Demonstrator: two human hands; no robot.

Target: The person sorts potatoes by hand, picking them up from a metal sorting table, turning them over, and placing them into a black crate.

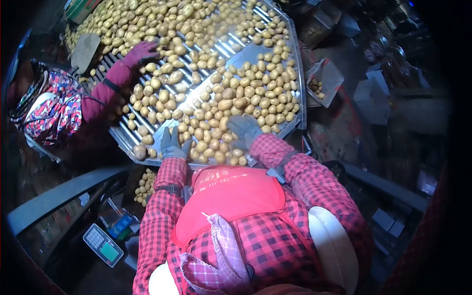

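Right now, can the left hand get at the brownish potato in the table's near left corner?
Probably yes: the left hand is close to the brownish potato, with only a few smaller potatoes between.

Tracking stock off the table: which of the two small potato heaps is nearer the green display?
The heap beside the left sleeve; the other sits in the tub at right.

Bright, cool light is falling across the potatoes (pixel 255 93) at upper centre, glaring white off the metal rollers (pixel 223 49). Deep shadow is swallowing the right side and corners, where details are blurring; wide-angle distortion is bending the frame's edges.
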